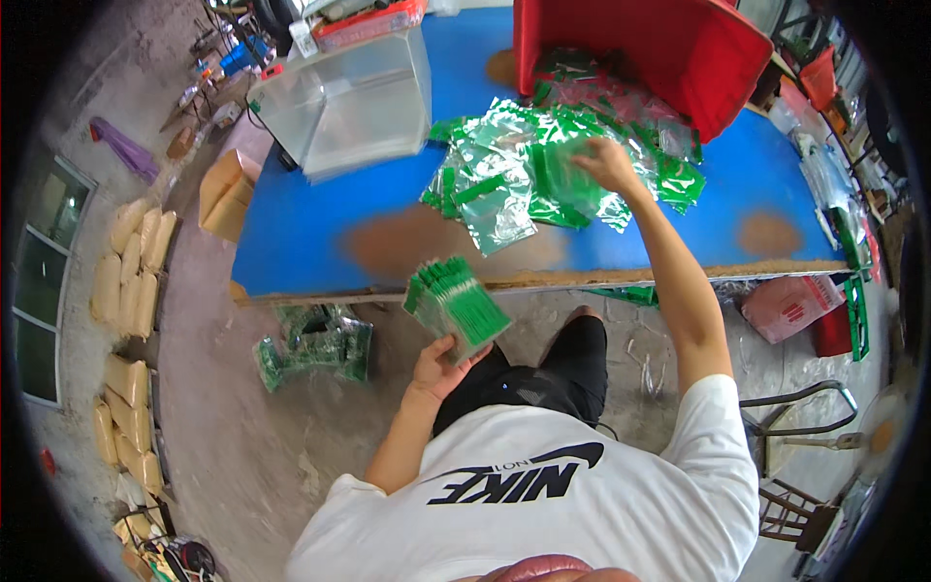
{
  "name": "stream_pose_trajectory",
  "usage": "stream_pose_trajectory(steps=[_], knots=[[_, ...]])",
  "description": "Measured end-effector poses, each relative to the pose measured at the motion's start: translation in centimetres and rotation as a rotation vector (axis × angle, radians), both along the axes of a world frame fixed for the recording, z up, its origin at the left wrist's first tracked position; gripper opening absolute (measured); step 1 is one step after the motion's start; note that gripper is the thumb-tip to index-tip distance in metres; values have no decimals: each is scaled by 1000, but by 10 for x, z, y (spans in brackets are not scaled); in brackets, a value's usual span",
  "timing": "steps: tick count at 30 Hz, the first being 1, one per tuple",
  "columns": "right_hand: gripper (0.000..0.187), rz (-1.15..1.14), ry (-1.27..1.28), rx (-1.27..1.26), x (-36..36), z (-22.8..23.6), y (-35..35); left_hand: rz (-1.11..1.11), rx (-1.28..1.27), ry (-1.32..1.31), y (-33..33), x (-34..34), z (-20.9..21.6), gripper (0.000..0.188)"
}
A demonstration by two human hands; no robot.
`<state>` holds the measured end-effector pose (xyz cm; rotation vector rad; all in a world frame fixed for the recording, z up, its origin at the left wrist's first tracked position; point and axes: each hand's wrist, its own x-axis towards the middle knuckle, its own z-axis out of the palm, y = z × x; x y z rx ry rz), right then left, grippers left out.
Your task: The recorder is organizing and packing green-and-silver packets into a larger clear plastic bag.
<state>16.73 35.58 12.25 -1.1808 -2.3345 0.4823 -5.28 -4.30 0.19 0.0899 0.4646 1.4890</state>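
My left hand [438, 366] is closed round the lower end of a thick stack of green-edged clear plastic packets [464, 308], held in front of the table's near edge. Over the table, my right hand [607, 163] pinches a green and clear plastic packet [565, 180], which is smeared by motion. Beneath it spreads a loose heap of shiny green and clear packets [497, 213]. A red bin [640, 48] lies tipped on its side behind the heap, with more packets at its mouth.
The blue tabletop [301, 228] has worn brown patches. A clear plastic box [354, 112] stands at the left, a cardboard box [228, 194] beside the table. Bundled green packets [320, 349] lie on the floor below. A metal-framed stool [800, 412] is at the right.
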Motion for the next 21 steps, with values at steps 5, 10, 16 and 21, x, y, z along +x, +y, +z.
stream_pose_trajectory(steps=[5,10,16,21], knots=[[46,-150,750,-401,-40,-1,-126,37,149,-190,17,6,-11,64],[39,37,628,-571,-72,-51,-253,93,173,-152,29,14,21,64],[51,270,-8,365,-63,-50,-183,255,107,-128,5,-6,6,54],[45,680,185,-12,-50,-56,-211,252,-53,48,13,1,9,53]])
